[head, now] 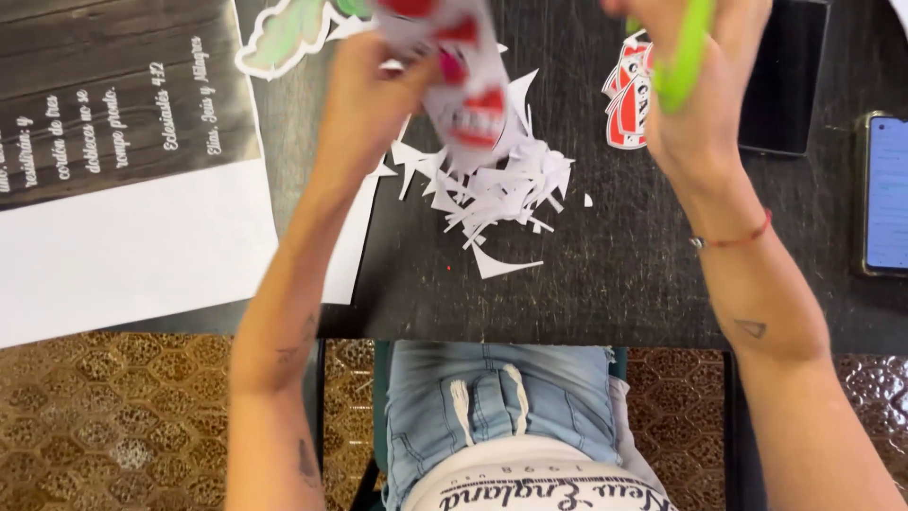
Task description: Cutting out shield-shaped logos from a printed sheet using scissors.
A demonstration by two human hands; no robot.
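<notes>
1. Left hand [364, 90], far centre-left over the dark table [605, 284]: fingers pressed together, pinching a paper cut-out [468, 80] printed in red, white and pink. The sheet hangs from the grip, tilted, its lower end above the scraps.
2. Right hand [695, 90], far right of centre: fingers curled shut round green-handled scissors [686, 52]. Only the handle shows; blades are hidden or blurred, so can't tell if they're on the paper.
3. The cut-out sits between the two hands, held off the table, w/ only the left hand clearly touching it.
4. Pile of white paper scraps [497, 194] lies on the table right below the cut-out, approx. mid-table, w/ one long sliver at its near edge.
5. Red-and-white cut-out figure [627, 95] lies flat on the table just left of the right hand.
6. Green-and-white cut-out [284, 38] lies at the far edge, left of the left hand.
7. Large printed sheet [132, 189], dark top and white bottom, covers the table's left side.
8. Phone [886, 194] w/ lit screen lies at the far-right edge; a dark flat device [785, 85] sits between it and the right hand.
9. Red string bracelet [733, 241] on the right wrist.
</notes>
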